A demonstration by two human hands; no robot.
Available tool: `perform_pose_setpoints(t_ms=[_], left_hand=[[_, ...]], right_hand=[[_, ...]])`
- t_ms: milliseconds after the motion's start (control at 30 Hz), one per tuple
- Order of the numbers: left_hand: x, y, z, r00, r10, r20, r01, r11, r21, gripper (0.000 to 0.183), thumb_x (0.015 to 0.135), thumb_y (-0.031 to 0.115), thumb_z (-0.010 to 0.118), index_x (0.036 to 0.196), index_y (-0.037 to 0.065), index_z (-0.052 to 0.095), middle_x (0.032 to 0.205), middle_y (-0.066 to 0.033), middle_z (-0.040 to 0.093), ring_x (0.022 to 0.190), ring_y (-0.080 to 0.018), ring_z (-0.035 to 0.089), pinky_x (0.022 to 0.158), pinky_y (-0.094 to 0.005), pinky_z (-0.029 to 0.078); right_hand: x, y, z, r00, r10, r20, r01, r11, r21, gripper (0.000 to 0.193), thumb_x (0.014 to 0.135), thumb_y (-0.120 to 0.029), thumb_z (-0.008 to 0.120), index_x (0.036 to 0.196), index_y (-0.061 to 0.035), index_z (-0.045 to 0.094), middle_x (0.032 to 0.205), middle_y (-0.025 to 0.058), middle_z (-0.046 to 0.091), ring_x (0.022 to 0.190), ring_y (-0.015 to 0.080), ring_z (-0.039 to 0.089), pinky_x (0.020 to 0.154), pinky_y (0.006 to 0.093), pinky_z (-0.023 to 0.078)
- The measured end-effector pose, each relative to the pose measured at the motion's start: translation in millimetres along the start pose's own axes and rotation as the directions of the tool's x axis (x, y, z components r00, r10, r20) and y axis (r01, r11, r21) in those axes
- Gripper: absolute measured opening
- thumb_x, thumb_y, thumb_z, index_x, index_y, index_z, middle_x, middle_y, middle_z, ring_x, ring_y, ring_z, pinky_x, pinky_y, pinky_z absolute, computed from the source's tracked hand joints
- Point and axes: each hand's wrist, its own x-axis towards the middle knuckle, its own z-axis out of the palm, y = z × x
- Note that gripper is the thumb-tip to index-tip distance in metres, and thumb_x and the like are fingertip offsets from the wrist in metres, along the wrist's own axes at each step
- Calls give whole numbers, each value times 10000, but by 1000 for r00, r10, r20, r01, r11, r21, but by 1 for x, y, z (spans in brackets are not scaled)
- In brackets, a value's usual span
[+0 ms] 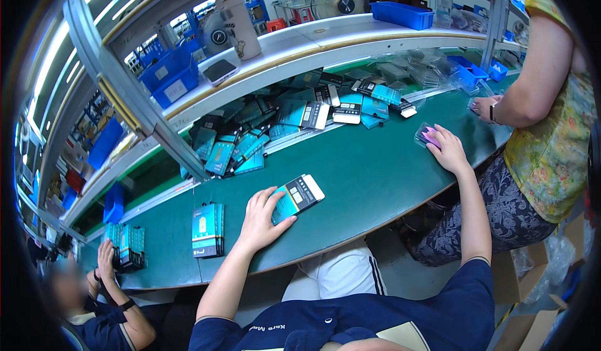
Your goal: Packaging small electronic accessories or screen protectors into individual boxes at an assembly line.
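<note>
My left hand (260,222) grips a flat teal and black carton (299,194) that lies on the green worktop (363,188). The white end flap of this carton points away to the right. Further right, my right hand (449,150) has its fingers closed over a small clear plastic tray (421,137) with something pink at it, low over the worktop. What the pink thing is, I cannot make out. To the left of my left hand stands a short row of similar teal cartons (208,229).
A heap of teal cartons (250,116) lies along the back, with clear plastic trays (400,69) to its right. One co-worker's hand (485,108) is at the right; another's hands (106,263) are beside cartons (131,244) at the left. Above runs a shelf (300,44).
</note>
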Motion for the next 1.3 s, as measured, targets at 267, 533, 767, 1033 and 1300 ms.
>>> perform_pose_setpoints(t_ms=[267, 533, 767, 1033, 1300], left_hand=[[-1, 0, -1, 1000, -1, -25, 1, 1000, 6, 615, 792, 370, 782, 1287, 72, 572, 1371, -179, 514, 1292, -382, 447, 1099, -495, 338], [37, 24, 3, 998, 18, 63, -24, 995, 98, 636, 701, 472, 836, 1128, 55, 614, 1277, -158, 606, 1275, -365, 511, 1107, -555, 322], [49, 47, 11, 988, 92, 121, -75, 987, -140, 638, 689, 437, 845, 1156, 68, 615, 1159, -101, 652, 1110, -311, 565, 990, -429, 439], [40, 44, 11, 992, 112, 61, -101, 982, -161, 627, 675, 411, 856, 1155, 62, 654, 1260, -106, 651, 1156, -319, 577, 1022, -432, 439], [34, 42, -1, 999, -11, 39, 16, 990, -139, 696, 643, 421, 871, 1206, 67, 663, 1106, -145, 693, 1101, -315, 597, 980, -415, 467]], right_hand=[[7, -51, -25, 972, 91, 219, -76, 994, -78, 424, 978, -408, 534, 1371, -249, 564, 1551, 95, 385, 1367, 326, 388, 1103, 465, 318], [8, -69, 4, 966, 117, 231, -122, 992, 9, 431, 984, -439, 490, 1383, -279, 528, 1581, 113, 343, 1443, 345, 323, 1155, 473, 276], [-2, -125, -2, 980, 29, 197, -32, 999, 11, 410, 979, -432, 500, 1366, -330, 587, 1466, 110, 458, 1324, 307, 439, 1098, 467, 360], [-11, -191, 11, 975, -20, 220, -2, 995, 101, 498, 938, -435, 519, 1418, -304, 537, 1527, 215, 391, 1424, 363, 364, 1155, 452, 301], [-9, -240, 14, 989, -69, 135, 43, 981, 187, 645, 751, -415, 694, 1328, -138, 611, 1301, 157, 578, 1199, 327, 516, 1025, 418, 438]])
